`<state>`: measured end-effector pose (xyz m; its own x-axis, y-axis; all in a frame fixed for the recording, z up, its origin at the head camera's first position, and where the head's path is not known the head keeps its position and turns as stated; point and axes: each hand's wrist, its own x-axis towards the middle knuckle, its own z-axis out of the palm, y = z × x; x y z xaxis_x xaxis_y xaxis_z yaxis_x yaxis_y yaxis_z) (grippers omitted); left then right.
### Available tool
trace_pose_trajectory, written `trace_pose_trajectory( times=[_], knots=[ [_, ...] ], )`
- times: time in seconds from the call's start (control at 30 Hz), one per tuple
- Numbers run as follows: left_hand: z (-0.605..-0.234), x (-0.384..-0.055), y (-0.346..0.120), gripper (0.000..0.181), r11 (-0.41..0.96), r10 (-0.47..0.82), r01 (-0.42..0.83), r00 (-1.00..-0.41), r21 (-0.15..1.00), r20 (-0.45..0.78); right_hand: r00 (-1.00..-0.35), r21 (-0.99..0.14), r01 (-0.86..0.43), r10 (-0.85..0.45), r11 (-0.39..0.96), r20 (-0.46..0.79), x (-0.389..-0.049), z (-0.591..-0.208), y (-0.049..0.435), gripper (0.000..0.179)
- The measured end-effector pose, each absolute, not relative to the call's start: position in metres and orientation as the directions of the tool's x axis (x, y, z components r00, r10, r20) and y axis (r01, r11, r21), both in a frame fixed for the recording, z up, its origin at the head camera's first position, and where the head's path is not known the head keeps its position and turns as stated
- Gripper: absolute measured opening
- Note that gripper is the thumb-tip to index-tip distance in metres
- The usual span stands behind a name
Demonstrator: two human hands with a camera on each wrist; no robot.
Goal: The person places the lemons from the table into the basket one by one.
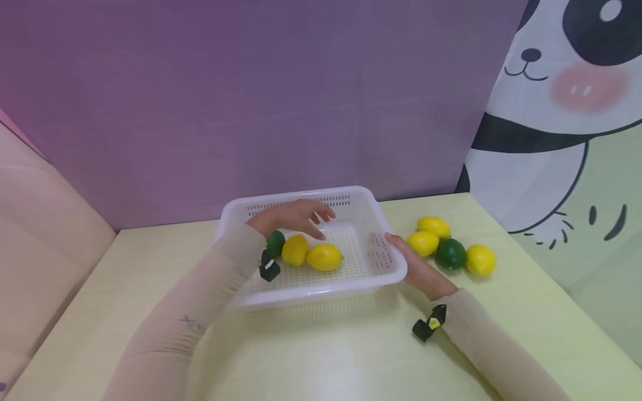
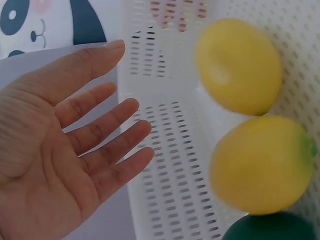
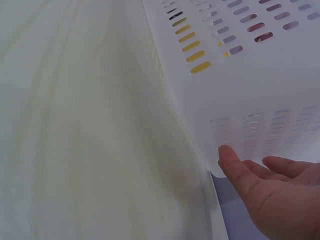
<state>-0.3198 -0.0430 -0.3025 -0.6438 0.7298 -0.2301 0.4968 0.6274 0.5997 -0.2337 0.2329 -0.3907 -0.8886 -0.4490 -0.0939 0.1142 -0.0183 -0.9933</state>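
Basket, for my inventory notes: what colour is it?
The basket is white; the head view shows it best.

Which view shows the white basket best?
Head: it frames the whole white basket, rim and floor included, though the left hand and sleeve cover part. Left wrist shows only some inner wall and floor, close up; right wrist, only part of the outside.

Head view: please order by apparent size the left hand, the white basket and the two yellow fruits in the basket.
1. White basket
2. Left hand
3. Left yellow fruit and right yellow fruit: too alike to rank.
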Motion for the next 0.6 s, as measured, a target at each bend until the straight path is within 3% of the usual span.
trace_pose_trajectory(
  times=[0.6],
  knots=[
    [-0.269, -0.317, -0.080, 0.058, 0.534, 0.767, 0.559, -0.636, 0.634, -0.086, -0.881, -0.994, 0.110, -0.463, -0.011, -0.093, -0.235, -0.389, 0.233, 0.065]
  ],
)
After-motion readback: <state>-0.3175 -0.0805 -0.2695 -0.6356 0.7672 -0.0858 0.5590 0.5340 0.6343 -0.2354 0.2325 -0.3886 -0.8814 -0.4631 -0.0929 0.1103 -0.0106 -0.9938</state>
